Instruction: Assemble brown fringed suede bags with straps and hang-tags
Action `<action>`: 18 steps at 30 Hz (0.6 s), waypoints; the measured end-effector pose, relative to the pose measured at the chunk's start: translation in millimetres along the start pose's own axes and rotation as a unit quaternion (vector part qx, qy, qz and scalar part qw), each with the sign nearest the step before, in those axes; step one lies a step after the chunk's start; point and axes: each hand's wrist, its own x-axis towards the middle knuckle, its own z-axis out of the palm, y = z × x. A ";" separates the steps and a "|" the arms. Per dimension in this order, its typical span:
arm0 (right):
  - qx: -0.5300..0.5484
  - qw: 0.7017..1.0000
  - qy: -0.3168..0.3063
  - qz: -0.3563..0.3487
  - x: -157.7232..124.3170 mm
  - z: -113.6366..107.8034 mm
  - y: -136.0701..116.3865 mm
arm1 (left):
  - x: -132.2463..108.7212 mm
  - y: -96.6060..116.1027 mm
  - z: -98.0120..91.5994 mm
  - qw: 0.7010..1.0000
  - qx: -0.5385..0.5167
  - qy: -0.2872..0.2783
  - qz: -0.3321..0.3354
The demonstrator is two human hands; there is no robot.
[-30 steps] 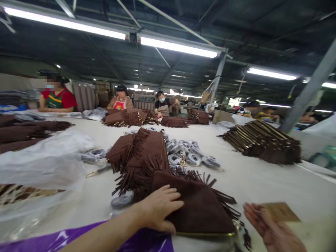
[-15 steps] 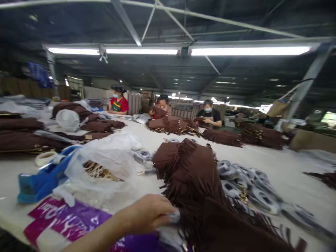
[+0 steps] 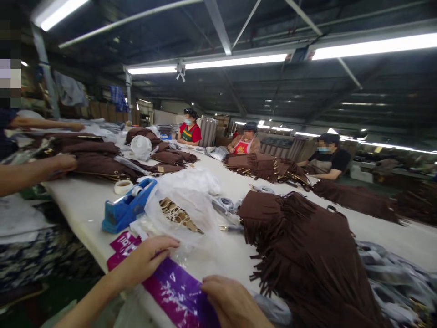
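My left hand (image 3: pixel 150 257) is over the purple printed plastic bag (image 3: pixel 177 291), its fingers stretched to the right and the thumb apart; nothing shows in it. My right hand (image 3: pixel 234 300) lies at the bag's right side, fingers bent and thumb on its edge, closed on it. Just beyond my left hand is a clear plastic bag (image 3: pixel 194 205) with tan, gold-coloured pieces (image 3: pixel 177 214) inside. To the right of my right hand is a pile of dark brown fringed fabric pieces (image 3: pixel 307 246).
A blue tape dispenser (image 3: pixel 128 207) and a tape roll (image 3: pixel 123 187) stand at left. Plastic-wrapped grey coils (image 3: pixel 392 269) lie at right. At far left a co-worker's hand (image 3: pixel 64 164) touches stacked brown pieces (image 3: pixel 99 157). Several people sit across the white table (image 3: pixel 82 205).
The view has swung left. My left hand held a small plastic-wrapped thing beside the brown pile; now it is over the purple bag without it. My right hand has come into view.
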 end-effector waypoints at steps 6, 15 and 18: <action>-0.144 0.984 -0.019 0.100 81.0 7.8 1.5 | 8.6 -5.0 16.2 1.000 -0.001 -0.005 0.013; -0.216 0.972 -0.030 0.091 88.5 18.1 4.3 | 29.6 3.5 47.9 0.997 0.053 -0.041 0.042; -0.229 0.968 -0.042 0.099 66.3 -5.7 -4.4 | 31.7 -3.2 53.0 0.996 0.072 -0.039 0.042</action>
